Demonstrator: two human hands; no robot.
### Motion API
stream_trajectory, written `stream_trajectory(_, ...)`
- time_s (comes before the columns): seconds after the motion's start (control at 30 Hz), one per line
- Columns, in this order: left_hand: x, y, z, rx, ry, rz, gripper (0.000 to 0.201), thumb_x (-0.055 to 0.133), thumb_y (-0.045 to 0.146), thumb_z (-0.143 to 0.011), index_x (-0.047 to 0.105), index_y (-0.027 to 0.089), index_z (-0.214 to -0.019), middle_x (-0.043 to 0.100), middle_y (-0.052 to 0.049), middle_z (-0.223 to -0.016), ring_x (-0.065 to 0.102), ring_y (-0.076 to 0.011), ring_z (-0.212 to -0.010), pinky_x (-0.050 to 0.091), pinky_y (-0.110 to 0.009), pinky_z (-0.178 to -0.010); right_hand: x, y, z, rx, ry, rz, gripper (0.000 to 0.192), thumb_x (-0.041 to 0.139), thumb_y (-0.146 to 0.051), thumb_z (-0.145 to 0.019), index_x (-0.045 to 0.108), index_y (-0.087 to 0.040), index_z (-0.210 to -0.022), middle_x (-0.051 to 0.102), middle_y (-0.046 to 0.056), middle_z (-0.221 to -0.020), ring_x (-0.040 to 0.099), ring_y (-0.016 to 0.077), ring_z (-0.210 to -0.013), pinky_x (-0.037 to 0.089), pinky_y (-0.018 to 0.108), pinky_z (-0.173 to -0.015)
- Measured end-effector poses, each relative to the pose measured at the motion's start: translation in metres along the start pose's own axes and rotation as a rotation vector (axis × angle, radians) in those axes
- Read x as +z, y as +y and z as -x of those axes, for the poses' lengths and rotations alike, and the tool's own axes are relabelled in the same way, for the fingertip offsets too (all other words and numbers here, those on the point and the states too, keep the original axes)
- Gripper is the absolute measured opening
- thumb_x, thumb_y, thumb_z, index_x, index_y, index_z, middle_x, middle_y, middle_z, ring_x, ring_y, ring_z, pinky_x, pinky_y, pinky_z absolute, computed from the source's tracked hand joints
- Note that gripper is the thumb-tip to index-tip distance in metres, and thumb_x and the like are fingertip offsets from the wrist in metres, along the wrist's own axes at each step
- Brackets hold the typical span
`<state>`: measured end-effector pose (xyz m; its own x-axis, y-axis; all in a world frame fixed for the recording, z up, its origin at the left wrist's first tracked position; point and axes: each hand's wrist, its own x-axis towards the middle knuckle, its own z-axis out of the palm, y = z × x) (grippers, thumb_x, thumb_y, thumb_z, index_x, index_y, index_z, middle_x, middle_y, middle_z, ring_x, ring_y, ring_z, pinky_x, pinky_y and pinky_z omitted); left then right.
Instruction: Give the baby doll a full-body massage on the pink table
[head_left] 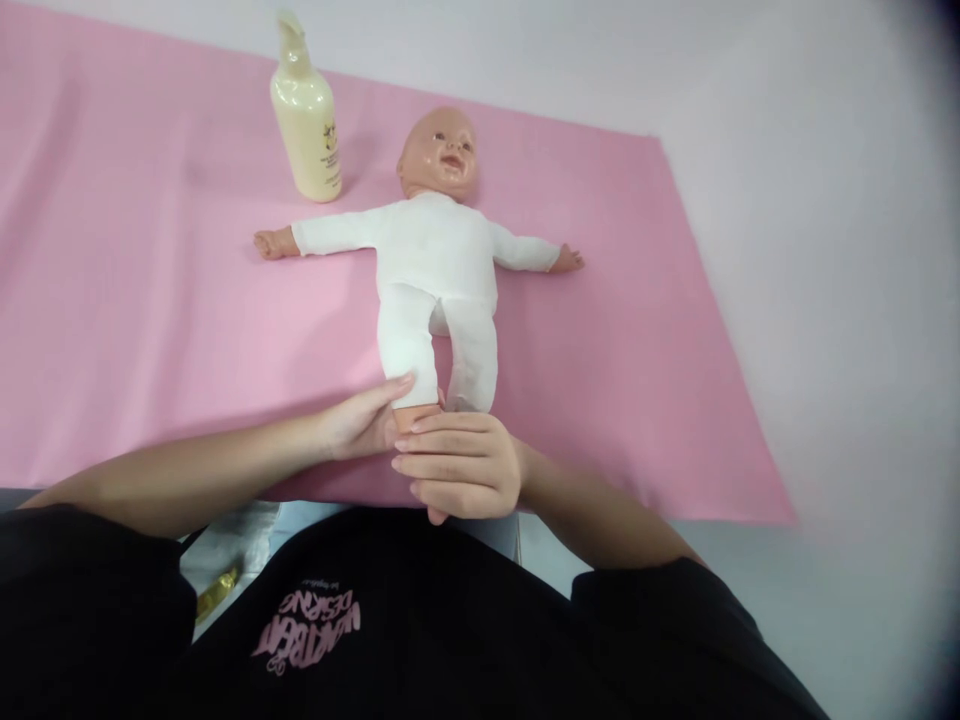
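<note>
A baby doll (435, 250) with a white cloth body lies on its back, arms spread and head away from me. My left hand (367, 420) grips the lower part of the doll's leg on the left, thumb on top of the white cloth and the other fingers hidden beneath. Wrapped over the foot of that same leg is my right hand (461, 465), its fingers closed and covering most of the foot. The doll's other foot is hidden behind my right hand.
A cream pump bottle (309, 135) stands left of the doll's head. Under the doll is a pink cloth (600, 350) over a pale surface (810, 250). Below the near edge, a small yellow item (216, 597) shows beside my black shirt.
</note>
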<state>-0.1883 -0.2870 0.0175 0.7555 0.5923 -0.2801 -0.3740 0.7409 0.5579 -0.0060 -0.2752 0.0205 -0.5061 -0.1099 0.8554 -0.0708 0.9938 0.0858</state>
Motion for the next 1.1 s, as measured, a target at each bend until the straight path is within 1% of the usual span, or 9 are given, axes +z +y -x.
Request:
stream_trajectory(0.13, -0.0005, 0.001, -0.0007, -0.022, -0.039, -0.022, 0.055, 0.058, 0.064, -0.093, 0.07, 0.012, -0.104, 0.076, -0.011, -0.096, 0.07, -0.0241, -0.102, 0.051, -0.035, -0.097, 0.0014, 0.0034, -0.0024, 0.049, -0.08, 0.054, 0.03, 0.06, -0.047, -0.098, 0.071, -0.018, -0.096, 0.079, 0.004, -0.101, 0.073, 0.0171, -0.111, 0.056, 0.038, -0.112)
stream_trajectory(0.3, -0.0009, 0.0005, -0.0006, 0.005, 0.023, -0.021, 0.051, 0.059, 0.062, -0.093, 0.071, 0.013, -0.099, 0.075, -0.01, -0.093, 0.07, -0.0221, -0.096, 0.052, -0.032, -0.093, -0.0007, 0.0006, -0.001, -0.008, -0.018, 0.017, 0.022, 0.059, -0.036, -0.1, 0.07, -0.02, -0.091, 0.08, 0.001, -0.098, 0.075, 0.0156, -0.108, 0.059, 0.033, -0.109)
stream_trajectory(0.43, -0.0015, 0.0008, -0.0008, 0.01, 0.044, -0.015, 0.052, 0.06, 0.062, -0.093, 0.071, 0.011, -0.097, 0.075, -0.011, -0.091, 0.071, -0.0225, -0.093, 0.054, -0.033, -0.09, -0.002, 0.0004, 0.0021, 0.039, -0.109, -0.012, 0.03, 0.064, -0.042, -0.097, 0.07, -0.014, -0.107, 0.078, 0.009, -0.11, 0.069, 0.0193, -0.122, 0.057, 0.037, -0.112)
stream_trajectory(0.53, -0.0011, 0.002, -0.0007, 0.007, 0.051, -0.024, 0.054, 0.061, 0.063, -0.092, 0.072, 0.011, -0.093, 0.074, -0.011, -0.085, 0.071, -0.0228, -0.089, 0.055, -0.034, -0.088, -0.0007, 0.0017, 0.0013, 0.085, -0.149, -0.011, 0.033, 0.061, -0.041, -0.099, 0.068, -0.011, -0.111, 0.077, 0.013, -0.115, 0.069, 0.0205, -0.123, 0.056, 0.039, -0.112)
stream_trajectory(0.63, 0.0011, 0.0034, -0.0005, 0.026, 0.049, 0.006, 0.051, 0.064, 0.062, -0.09, 0.071, 0.012, -0.095, 0.074, -0.009, -0.086, 0.071, -0.0195, -0.087, 0.055, -0.03, -0.087, -0.0017, -0.0003, -0.0012, 0.023, -0.073, -0.039, 0.022, 0.06, -0.031, -0.099, 0.069, -0.011, -0.103, 0.078, 0.011, -0.11, 0.073, 0.0206, -0.116, 0.058, 0.039, -0.111)
stream_trajectory(0.7, 0.002, 0.0037, -0.0007, 0.024, 0.051, 0.017, 0.049, 0.064, 0.061, -0.091, 0.071, 0.012, -0.095, 0.073, -0.008, -0.086, 0.07, -0.018, -0.084, 0.055, -0.029, -0.086, -0.0033, -0.0017, -0.0024, 0.0, -0.081, -0.047, 0.018, 0.063, -0.028, -0.098, 0.07, -0.012, -0.102, 0.079, 0.01, -0.109, 0.072, 0.0202, -0.116, 0.058, 0.038, -0.111)
stream_trajectory(0.9, -0.0031, 0.0026, -0.0017, 0.018, 0.048, -0.013, 0.053, 0.06, 0.063, -0.091, 0.071, 0.011, -0.096, 0.073, -0.01, -0.084, 0.071, -0.0223, -0.088, 0.054, -0.033, -0.087, -0.0018, 0.0002, -0.0018, 0.097, -0.164, 0.014, 0.031, 0.063, -0.04, -0.098, 0.068, -0.014, -0.114, 0.077, 0.011, -0.116, 0.069, 0.0191, -0.123, 0.058, 0.04, -0.11)
stream_trajectory(1.03, -0.0034, 0.003, -0.0007, 0.011, 0.018, 0.022, 0.053, 0.061, 0.063, -0.092, 0.071, 0.012, -0.102, 0.072, -0.007, -0.081, 0.07, -0.0192, -0.085, 0.054, -0.031, -0.085, -0.001, -0.0023, -0.002, 0.07, -0.088, 0.031, 0.012, 0.066, -0.025, -0.095, 0.068, -0.018, -0.104, 0.079, 0.006, -0.104, 0.072, 0.0185, -0.116, 0.061, 0.038, -0.106)
stream_trajectory(1.1, -0.0023, 0.0035, -0.0002, 0.018, 0.033, 0.027, 0.052, 0.062, 0.062, -0.091, 0.071, 0.012, -0.102, 0.071, -0.005, -0.077, 0.069, -0.0181, -0.083, 0.054, -0.03, -0.087, -0.0016, -0.0034, -0.0018, 0.058, -0.072, 0.026, 0.01, 0.067, -0.018, -0.092, 0.068, -0.018, -0.103, 0.079, 0.005, -0.103, 0.073, 0.017, -0.113, 0.06, 0.035, -0.107)
